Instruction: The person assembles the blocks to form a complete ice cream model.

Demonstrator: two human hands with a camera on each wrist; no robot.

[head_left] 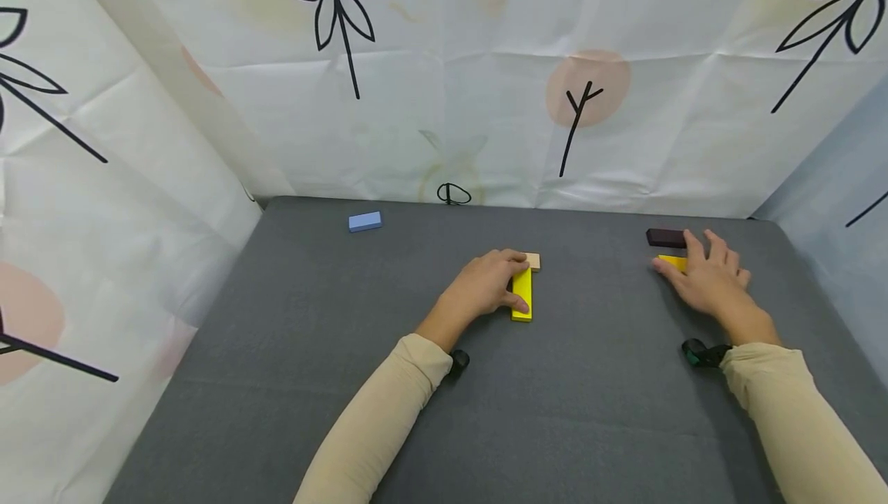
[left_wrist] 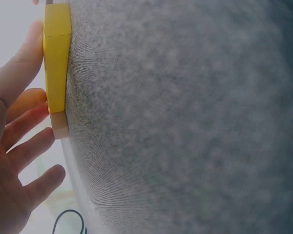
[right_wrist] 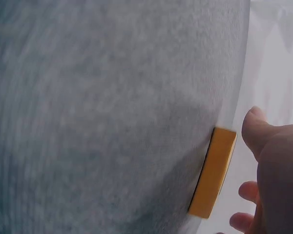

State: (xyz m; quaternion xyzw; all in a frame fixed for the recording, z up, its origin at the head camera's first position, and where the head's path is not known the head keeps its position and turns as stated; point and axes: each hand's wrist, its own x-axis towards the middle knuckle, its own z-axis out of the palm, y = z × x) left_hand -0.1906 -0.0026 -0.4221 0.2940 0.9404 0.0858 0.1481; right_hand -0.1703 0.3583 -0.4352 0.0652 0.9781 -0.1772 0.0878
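Observation:
My left hand (head_left: 488, 282) lies at a long yellow block (head_left: 522, 294) in the middle of the table. Its thumb rests along the top of the block, while the fingers reach the far end, beside a pale wooden block (head_left: 533, 261). The left wrist view shows the yellow block (left_wrist: 57, 63) end to end with the wooden block (left_wrist: 60, 126), the fingers spread. Over on the right, my right hand (head_left: 713, 277) hovers with parted fingers above another yellow block (head_left: 671, 262), partly hidden by the hand. That block looks orange-yellow (right_wrist: 213, 173) in the right wrist view, just beside the thumb.
A dark brown block (head_left: 666, 238) lies just beyond the right hand. Toward the back left of the grey table (head_left: 312, 334) sits a small blue block (head_left: 364, 222). White cloth with black plant drawings (head_left: 451, 126) hangs behind the table and along both sides.

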